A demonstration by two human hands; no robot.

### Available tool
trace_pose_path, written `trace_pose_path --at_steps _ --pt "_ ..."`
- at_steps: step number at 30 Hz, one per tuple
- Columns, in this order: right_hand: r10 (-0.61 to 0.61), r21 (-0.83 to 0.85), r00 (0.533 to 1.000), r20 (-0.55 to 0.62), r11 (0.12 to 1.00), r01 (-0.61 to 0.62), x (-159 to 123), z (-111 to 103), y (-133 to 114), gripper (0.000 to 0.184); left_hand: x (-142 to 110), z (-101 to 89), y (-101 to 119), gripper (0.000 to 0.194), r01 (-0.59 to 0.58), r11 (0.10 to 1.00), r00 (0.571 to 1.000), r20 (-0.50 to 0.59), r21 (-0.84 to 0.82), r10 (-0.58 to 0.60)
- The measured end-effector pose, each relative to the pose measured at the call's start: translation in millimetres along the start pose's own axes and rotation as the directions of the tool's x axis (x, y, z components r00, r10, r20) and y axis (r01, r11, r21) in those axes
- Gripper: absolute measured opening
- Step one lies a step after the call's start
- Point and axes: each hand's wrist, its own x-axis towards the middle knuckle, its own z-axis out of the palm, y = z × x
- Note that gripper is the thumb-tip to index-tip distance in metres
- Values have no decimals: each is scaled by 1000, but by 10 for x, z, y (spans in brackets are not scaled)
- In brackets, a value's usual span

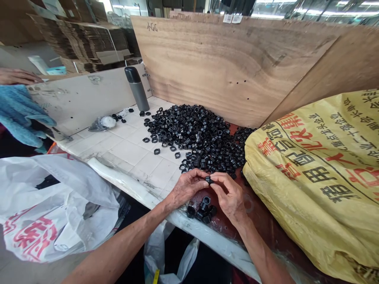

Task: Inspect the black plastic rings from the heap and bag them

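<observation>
Between my two hands, above the near edge of the table, is a small black plastic ring [208, 180]. The thumb and fingers of my left hand [189, 186] pinch it from the left. My right hand [230, 194] grips it from the right, also with thumb and fingertips. Below my hands lies a small cluster of black ring-shaped parts [204, 211]. Just beyond my fingers rises a large pile of similar black rings [195, 134], with several loose ones scattered on its left side.
A yellow woven sack [314, 177] bulges along the right. A grey bottle [137, 90] stands at the back left, near a small plastic bag [103, 123]. Wooden boards [225, 67] wall the table. A white bag [56, 205] hangs at left, below another person's hand [19, 76].
</observation>
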Motion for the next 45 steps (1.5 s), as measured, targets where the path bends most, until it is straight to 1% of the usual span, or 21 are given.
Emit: trace_pose_path --at_steps 3,6,8,10,14,18,21,22,23,24,26,27,29,31,32,34,38,40,43,45 --pt "65 -2 998 -2 998 -65 -16 4 22 13 -7 16 27 27 -16 1000 1000 4 -3 16" --pt "117 5 993 -5 993 -117 -33 6 49 17 -9 20 8 25 -77 997 997 16 29 76" --pt "133 0 991 -5 991 -133 -43 6 61 20 -8 13 -19 23 -121 988 993 15 93 120" --pt "142 -9 990 -3 990 -142 -52 6 66 21 -8 1 -44 20 -165 968 986 19 190 165" --pt "155 -11 988 -17 988 -156 -61 13 60 21 -3 -27 -71 16 -249 908 968 70 336 240" --pt "221 62 975 -33 974 -219 -49 23 42 20 5 -54 -96 17 -279 890 960 93 360 264" --pt "325 156 946 18 933 -324 -30 21 29 16 10 -63 -116 18 -284 891 959 100 354 266" --pt "342 171 939 32 924 -343 -24 18 25 15 11 -61 -119 18 -281 894 960 96 348 264" --pt "337 166 941 33 926 -338 -18 15 20 13 10 -57 -119 17 -271 900 962 87 341 257" --pt "307 140 952 23 941 -307 -12 12 14 11 9 -50 -114 17 -254 909 967 71 330 245" --pt "188 53 982 1 981 -188 -1 3 -3 7 5 -33 -95 18 -195 940 980 25 281 196" --pt "120 13 993 -3 993 -120 6 -2 -15 8 2 -25 -81 19 -151 961 988 4 231 155" --pt "4 -30 1000 1 1000 -4 18 -10 -40 12 -1 -12 -50 24 -44 995 999 -6 91 45" --pt "-60 -37 998 4 998 60 26 -17 -58 15 1 -7 -22 29 46 998 999 19 -32 -45" --pt "-73 -37 997 4 997 73 27 -19 -60 15 2 -7 -11 31 66 996 998 28 -61 -64" --pt "-56 -36 998 4 998 56 19 -21 -47 14 5 -6 0 30 45 998 999 29 -50 -44" --pt "64 -47 998 0 997 -64 -26 -12 32 22 1 2 -22 23 -108 992 993 48 64 105" --pt "98 -70 995 -8 993 -99 -50 0 70 23 -1 3 -47 21 -163 979 986 62 127 156" --pt "112 -97 994 -13 989 -113 -65 17 81 18 0 -1 -71 21 -193 962 981 74 191 182" --pt "103 -99 995 0 990 -102 -59 17 57 15 3 -4 -68 22 -181 965 983 73 189 170"
